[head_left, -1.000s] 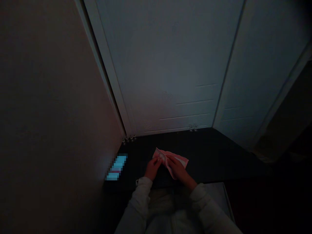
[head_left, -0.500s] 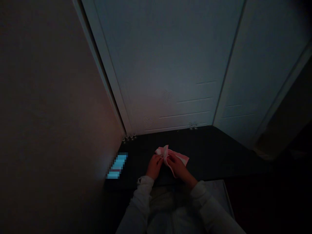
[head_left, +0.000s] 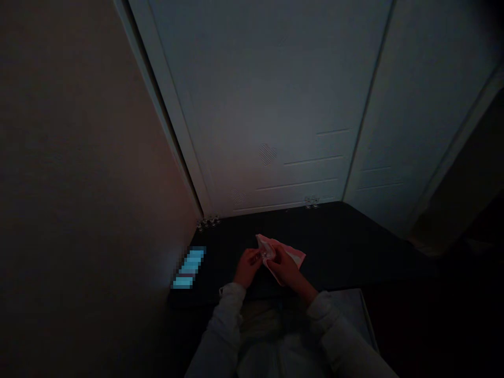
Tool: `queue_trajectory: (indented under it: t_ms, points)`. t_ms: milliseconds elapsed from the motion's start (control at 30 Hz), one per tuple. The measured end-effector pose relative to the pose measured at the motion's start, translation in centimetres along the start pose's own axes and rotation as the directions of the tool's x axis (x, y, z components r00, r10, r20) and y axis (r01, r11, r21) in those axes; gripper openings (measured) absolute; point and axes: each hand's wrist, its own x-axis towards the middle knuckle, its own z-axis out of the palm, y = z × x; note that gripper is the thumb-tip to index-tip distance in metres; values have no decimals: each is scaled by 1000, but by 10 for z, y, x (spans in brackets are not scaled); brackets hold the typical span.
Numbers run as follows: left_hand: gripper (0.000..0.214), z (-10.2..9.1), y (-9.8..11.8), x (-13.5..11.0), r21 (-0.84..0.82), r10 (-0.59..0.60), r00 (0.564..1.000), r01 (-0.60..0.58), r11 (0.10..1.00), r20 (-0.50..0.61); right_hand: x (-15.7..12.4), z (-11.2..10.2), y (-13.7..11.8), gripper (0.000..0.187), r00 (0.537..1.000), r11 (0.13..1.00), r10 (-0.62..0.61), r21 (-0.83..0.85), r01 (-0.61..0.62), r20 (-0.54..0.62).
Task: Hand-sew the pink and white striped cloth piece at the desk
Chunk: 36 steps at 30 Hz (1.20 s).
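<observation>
A pink-and-white thin, creased pouch or sheet (head_left: 298, 257) is held above the dark table, its upper corner pointing away from me. My right hand (head_left: 286, 265) is closed round its near side, thumb and fingers pinching it. At the left edge of the pink pouch, my left hand (head_left: 248, 266) has its fingers curled and pinched together. A small pale glint shows between the two hands. The dim light hides what the left fingertips hold, if anything.
Several small clear trinkets (head_left: 208, 222) stand at the table's back left corner, and clear ones (head_left: 312, 202) at the back edge. A blurred bright screen (head_left: 191, 268) leans by the left wall. White panels (head_left: 268, 105) rise behind the dark table (head_left: 354, 241).
The pink pouch has turned, and its white upper flap now lies folded differently, with a pink corner up. My left fingers have shifted slightly at its edge; my right hand keeps its hold.
</observation>
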Motion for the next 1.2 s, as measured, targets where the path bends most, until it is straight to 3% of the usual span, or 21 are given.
queue_trajectory:
  t_ms: [133,267,367,567,767,1200]
  points:
    - [39,-7,-3,0,-331,-193,981,178,927,-13,-1,0,-3,25,1000,996,-14,-86,12,-24]
    - [39,-8,1,-3,-545,-265,964,229,807,13,0,1,-1,25,998,995,0,-101,-6,-61]
    - [34,-8,3,-3,-628,-312,949,266,731,39,0,0,0,30,1000,999,-12,-52,11,-19]
    - [29,-8,-1,-2,-614,-368,929,307,727,30,1,0,5,43,1000,999,-22,-27,23,22]
    - [30,-8,0,-2,-601,-361,933,296,742,15,-1,1,-1,35,1000,999,-29,-29,29,-7]
    - [24,-6,-6,-1,-594,-309,951,242,767,-11,-2,1,5,31,995,999,-40,-22,43,95]
